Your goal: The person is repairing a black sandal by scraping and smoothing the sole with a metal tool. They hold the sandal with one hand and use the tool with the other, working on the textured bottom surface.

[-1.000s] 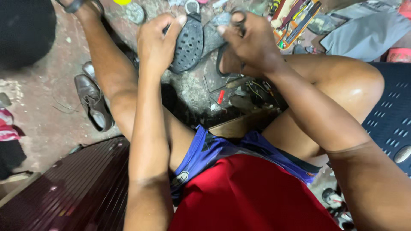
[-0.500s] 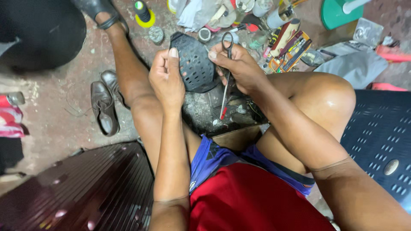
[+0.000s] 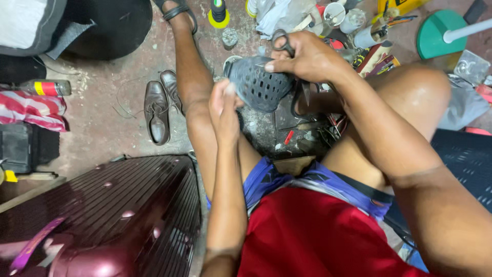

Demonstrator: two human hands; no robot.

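Note:
A dark grey perforated rubber shoe (image 3: 259, 84) is held up between my knees. My left hand (image 3: 224, 105) grips its near lower edge with the thumb on top. My right hand (image 3: 302, 59) rests on the shoe's upper right side and has a pair of scissors (image 3: 282, 42) in it; the dark handle loops stick out above my fingers. The blades are hidden behind my hand and the shoe.
A pair of brown leather shoes (image 3: 160, 105) lies on the floor to the left. A maroon ribbed suitcase (image 3: 107, 215) fills the lower left. Bottles, cups and tools crowd the floor beyond the shoe. A green round base (image 3: 439, 32) stands at upper right, a dark plastic stool (image 3: 466, 164) at right.
The view has shifted, so my hands and the shoe now sit lower in the picture. My left hand slid to the shoe's near edge; my right hand turned over its top with the scissors.

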